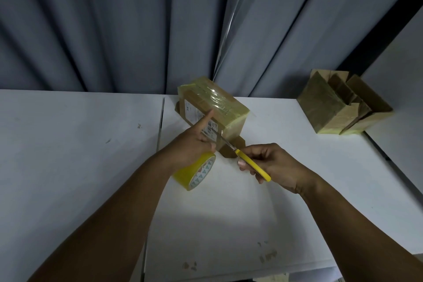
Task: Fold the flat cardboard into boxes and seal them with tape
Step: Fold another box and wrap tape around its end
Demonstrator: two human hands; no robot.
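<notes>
At the table's (pixel 68 155) middle, the left hand (pixel 194 144) gripped the roll (pixel 196 175) beside the taped box (pixel 212 107) while the right hand (pixel 274 162) clasped scissors (pixel 251 163); the cutting step seemed in hand, smoothing the cut end likely next.

2 bare forearms, left forearm (pixel 128 201) and right forearm (pixel 354 213), uncovered along all their visible length, smooth and slender. Left hand (pixel 194 144) and right hand (pixel 274 165) equally bare, with long fingers and short, pale, trimmed nails. Faint crease lines at the right wrist (pixel 299 185).
</notes>
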